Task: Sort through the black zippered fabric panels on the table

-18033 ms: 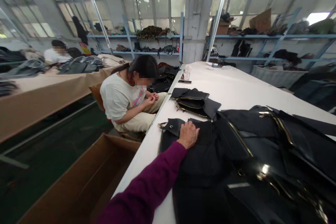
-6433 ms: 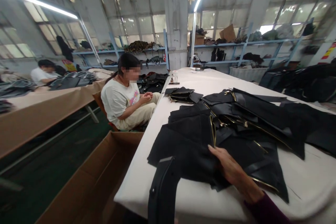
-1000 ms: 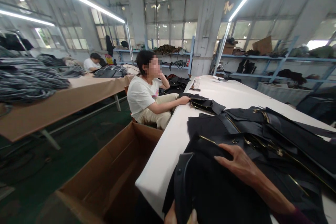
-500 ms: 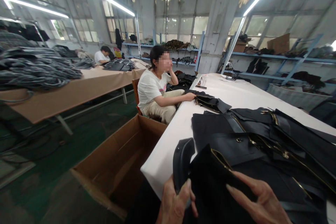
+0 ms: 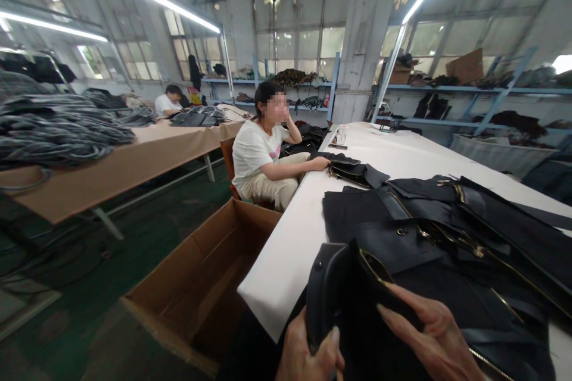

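I hold a black leather bag piece [image 5: 353,303] with a gold zip edge at the near corner of the white table [image 5: 295,244]. My left hand [image 5: 308,357] grips its rounded handle at the bottom of the view, thumb pressed over it. My right hand [image 5: 429,333] lies on the bag's face with fingers curled against the leather. A pile of black bag pieces with gold zips [image 5: 451,226] spreads over the table just beyond my hands.
An open cardboard box [image 5: 196,292] stands on the floor left of the table. A seated person [image 5: 263,155] rests one hand on a smaller black stack [image 5: 353,171]. A brown table [image 5: 102,166] carries grey bundles; another person sits far behind. Blue shelves line the back wall.
I have lifted the black bag piece off the pile towards me. My left hand came up and closed on its handle, and the handle has tipped slightly right in the last half second.
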Available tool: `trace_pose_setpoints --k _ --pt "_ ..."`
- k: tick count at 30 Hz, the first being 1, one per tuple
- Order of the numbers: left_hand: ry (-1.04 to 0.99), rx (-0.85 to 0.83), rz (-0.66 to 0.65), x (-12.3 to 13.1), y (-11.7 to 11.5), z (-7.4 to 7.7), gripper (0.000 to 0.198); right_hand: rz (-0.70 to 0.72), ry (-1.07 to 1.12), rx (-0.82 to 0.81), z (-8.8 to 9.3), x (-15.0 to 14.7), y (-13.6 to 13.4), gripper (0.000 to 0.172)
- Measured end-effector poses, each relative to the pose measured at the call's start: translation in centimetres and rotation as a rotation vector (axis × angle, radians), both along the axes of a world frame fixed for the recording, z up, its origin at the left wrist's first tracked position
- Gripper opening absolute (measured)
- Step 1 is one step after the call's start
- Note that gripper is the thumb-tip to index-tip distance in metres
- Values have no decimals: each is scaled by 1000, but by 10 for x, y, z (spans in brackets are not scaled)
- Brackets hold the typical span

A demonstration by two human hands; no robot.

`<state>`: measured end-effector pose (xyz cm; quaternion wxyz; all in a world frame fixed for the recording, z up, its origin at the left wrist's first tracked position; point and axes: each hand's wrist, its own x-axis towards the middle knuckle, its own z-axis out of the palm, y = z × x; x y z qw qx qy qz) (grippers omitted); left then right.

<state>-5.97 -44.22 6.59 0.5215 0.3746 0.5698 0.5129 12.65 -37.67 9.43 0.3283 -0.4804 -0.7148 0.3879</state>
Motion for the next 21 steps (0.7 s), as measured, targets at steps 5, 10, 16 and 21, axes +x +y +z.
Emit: trace_pose_setpoints --k 5,10,16,21 --pt "-22 -15 67 -9 8 -5 41 -298 171 -32 14 34 -11 41" --pt "7 -16 68 -16 0 -4 40 -858 391 213 35 37 5 36" --pt "83 -31 41 -19 -9 -2 40 -1062 149 391 -17 47 47 38" --pt "55 -47 62 -18 -9 -4 40 -863 132 215 -47 47 37 43"
